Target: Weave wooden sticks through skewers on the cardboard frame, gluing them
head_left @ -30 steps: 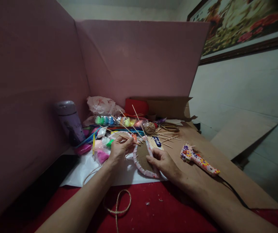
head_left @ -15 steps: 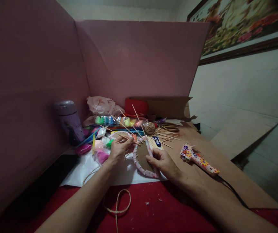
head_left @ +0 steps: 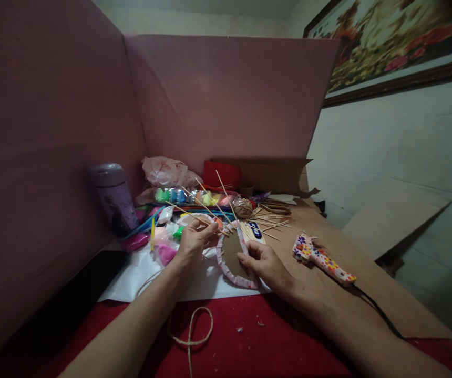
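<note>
My right hand [head_left: 264, 262] pinches the straight edge of a half-round cardboard piece [head_left: 234, 255], which is bordered with pale pink wrapping. Several thin wooden sticks [head_left: 228, 197] fan out from its top end, pointing away from me. Fingers closed, my left hand [head_left: 196, 239] grips one stick [head_left: 186, 212] whose near end is at the cardboard's upper edge. Behind that hand lies a second cardboard piece with a pink rim [head_left: 188, 219], partly hidden. A length of twine [head_left: 191, 342] loops over the red cloth below my hands.
At right a flower-patterned glue gun [head_left: 322, 258] with a cord lies on brown cardboard. Loose sticks [head_left: 275, 219], a twine ball [head_left: 243, 207] and packs of coloured clay [head_left: 171, 196] sit behind. A purple bottle [head_left: 114, 202] and a dark flat object [head_left: 72, 294] are at left.
</note>
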The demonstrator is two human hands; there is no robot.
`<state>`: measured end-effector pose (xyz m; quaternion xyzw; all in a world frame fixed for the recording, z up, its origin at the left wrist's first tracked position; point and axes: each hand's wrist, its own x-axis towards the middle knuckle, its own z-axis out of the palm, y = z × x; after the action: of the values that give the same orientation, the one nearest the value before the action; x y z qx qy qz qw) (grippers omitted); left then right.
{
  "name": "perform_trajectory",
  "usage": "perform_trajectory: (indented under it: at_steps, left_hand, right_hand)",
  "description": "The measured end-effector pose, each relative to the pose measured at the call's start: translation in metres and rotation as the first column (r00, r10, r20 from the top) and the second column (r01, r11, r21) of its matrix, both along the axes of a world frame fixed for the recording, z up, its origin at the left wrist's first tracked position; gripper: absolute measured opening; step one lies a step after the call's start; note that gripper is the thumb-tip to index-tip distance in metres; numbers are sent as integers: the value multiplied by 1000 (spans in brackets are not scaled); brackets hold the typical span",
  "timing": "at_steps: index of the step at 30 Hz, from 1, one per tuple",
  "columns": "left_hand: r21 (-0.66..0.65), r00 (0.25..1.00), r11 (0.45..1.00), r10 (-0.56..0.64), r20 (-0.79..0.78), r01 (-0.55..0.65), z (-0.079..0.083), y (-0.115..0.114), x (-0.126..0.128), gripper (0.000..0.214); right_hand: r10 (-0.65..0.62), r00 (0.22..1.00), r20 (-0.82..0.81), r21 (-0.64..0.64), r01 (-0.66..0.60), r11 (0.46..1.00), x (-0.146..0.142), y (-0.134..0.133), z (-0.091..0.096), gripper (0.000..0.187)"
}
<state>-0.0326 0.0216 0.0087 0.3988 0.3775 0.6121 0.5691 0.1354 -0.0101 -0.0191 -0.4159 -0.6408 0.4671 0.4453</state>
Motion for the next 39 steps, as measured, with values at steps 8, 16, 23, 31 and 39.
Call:
perform_trajectory:
  at_steps: [8, 16, 23, 31, 39]
  left_hand:
    - [-3, 1000, 1000, -6, -7, 6, 0, 0, 0, 36]
    - [-13, 1000, 1000, -1, 8, 2, -3, 2, 0, 37]
    - [-15, 1000, 1000, -11, 17, 11, -2, 2, -1, 37]
    - [-18, 1000, 1000, -3, 16, 3, -2, 1, 0, 36]
    - [-8, 1000, 1000, -15, 23, 16, -4, 2, -1, 34]
  right_hand:
    - [-8, 1000, 4, -1, 8, 1000, 0, 0, 0, 23]
    - [7, 1000, -6, 7, -7, 1000, 1, 5, -6, 22]
    - [10, 1000, 7, 13, -10, 1000, 2, 5, -8, 24]
    - [2, 1000, 31, 33, -4, 999, 1, 5, -6, 24]
    - [1, 999, 34, 40, -3, 999, 2, 3, -4, 23]
